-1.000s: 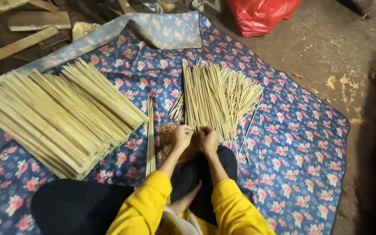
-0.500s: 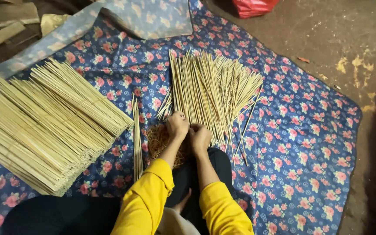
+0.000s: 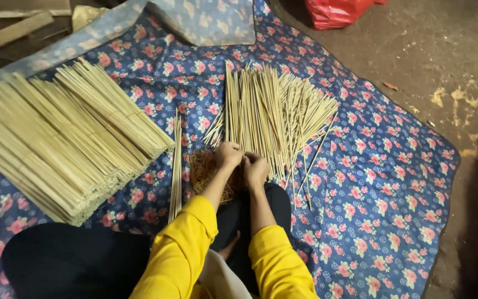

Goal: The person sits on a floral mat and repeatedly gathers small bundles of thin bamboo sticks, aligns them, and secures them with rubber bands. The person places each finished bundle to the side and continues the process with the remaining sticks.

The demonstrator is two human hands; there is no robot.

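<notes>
The left hand [image 3: 228, 155] and right hand [image 3: 255, 169] touch at the near ends of thin, pale yellow sticks [image 3: 272, 113]. The sticks fan out on a flowery blue cloth [image 3: 383, 182]. I cannot tell what the curled fingers hold.

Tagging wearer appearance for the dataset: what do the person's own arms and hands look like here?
Both arms wear bright yellow long sleeves, pushed up so the forearms are bare. The left hand and right hand are bare: no gloves; no rings, watch or bands can be made out. The sleeves look plain, without visible markings. Dark trousers cover the legs below.
</notes>
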